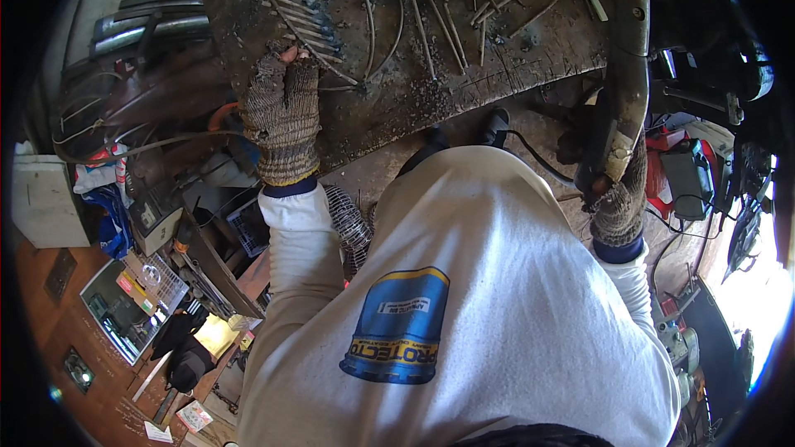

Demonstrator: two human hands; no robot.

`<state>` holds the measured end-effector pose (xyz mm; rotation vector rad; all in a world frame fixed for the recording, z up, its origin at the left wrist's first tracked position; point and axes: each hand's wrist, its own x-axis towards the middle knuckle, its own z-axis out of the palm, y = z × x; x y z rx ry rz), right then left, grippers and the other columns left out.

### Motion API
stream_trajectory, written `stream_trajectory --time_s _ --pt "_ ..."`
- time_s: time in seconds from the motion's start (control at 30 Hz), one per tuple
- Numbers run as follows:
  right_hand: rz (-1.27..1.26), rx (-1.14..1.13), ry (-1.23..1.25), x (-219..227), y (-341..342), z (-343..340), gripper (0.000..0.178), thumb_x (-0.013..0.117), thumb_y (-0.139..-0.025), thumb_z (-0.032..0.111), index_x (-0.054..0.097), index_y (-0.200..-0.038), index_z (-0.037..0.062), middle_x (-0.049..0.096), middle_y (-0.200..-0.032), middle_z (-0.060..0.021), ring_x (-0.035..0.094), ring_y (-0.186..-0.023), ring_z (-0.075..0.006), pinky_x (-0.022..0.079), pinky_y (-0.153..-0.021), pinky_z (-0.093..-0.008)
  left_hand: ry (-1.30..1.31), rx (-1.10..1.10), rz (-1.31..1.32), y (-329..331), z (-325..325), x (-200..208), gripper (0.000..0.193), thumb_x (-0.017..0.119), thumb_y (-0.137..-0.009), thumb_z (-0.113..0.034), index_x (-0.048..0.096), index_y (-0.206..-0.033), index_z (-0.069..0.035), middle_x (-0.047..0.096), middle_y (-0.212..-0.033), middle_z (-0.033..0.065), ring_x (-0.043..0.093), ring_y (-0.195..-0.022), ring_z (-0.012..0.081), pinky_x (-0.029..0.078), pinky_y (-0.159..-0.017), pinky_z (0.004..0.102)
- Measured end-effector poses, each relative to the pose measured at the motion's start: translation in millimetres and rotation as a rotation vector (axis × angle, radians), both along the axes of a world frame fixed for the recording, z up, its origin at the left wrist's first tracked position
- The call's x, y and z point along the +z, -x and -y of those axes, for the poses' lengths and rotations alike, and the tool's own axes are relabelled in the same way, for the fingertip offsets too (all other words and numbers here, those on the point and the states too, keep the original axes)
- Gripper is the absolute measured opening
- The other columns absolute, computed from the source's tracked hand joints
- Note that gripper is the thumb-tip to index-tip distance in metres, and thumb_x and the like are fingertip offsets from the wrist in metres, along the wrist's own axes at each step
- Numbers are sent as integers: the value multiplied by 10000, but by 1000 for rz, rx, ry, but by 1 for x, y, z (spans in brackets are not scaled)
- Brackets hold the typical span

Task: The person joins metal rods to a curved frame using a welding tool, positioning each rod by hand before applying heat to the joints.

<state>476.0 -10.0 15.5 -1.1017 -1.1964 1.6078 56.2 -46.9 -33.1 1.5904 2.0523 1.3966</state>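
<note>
My left hand [283, 116] wears a brown knitted glove with bare fingertips showing. Its fingers close on the near side of a comb-like frame of thin metal rods [300, 21], which lies on the dark, worn tabletop [397, 108]. Several short rods sit side by side along one longer rod. On the right, my right hand [617, 211], in a similar glove, grips the lower end of a long, dark, scuffed piece [627, 66] that looks like a welding hand shield seen edge-on. Most of that hand's fingers are hidden.
Loose thin rods [489, 4] and dark grit are scattered over the tabletop. A black cable [538, 157] hangs near my right hand. Metal tubes [153, 29] lie at the far left. Below them are a white box [50, 203] and cluttered shelves. A red and grey case [691, 178] stands right.
</note>
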Motion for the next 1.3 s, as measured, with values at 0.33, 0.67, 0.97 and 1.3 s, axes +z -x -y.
stream_trajectory --time_s 0.33,0.67,0.97,1.3 --pt "189 127 16 6 -13 -2 1093 859 -701 519 326 -1492 -14 596 -1294 -180 637 -1107 -244 520 -907 -353 91 31 -96 -8 0 11 315 586 -981 -142 614 -1204 80 660 -1195 199 663 -1045 271 580 -949 403" --pt "-104 101 96 7 -5 -3 1099 909 -662 266 277 -1527 21 567 -1338 -188 604 -1213 -280 511 -1015 -407 -10 -32 79 0 1 0 352 539 -997 -199 598 -1232 56 632 -1231 205 623 -1131 319 556 -997 450" --pt "-3 104 60 7 -2 -3 1087 896 -667 409 321 -1494 0 599 -1286 -174 636 -1122 -256 531 -936 -373 -139 -56 124 -2 -2 -1 265 706 -858 64 670 -1114 3 672 -1157 124 644 -1065 214 564 -934 334" --pt "85 83 -2 6 -2 1 1113 867 -684 539 331 -1485 -17 596 -1277 -162 650 -1058 -244 543 -882 -364 -74 -43 406 -4 2 -5 364 568 -991 -191 579 -1275 36 625 -1259 177 619 -1135 285 527 -1020 421"
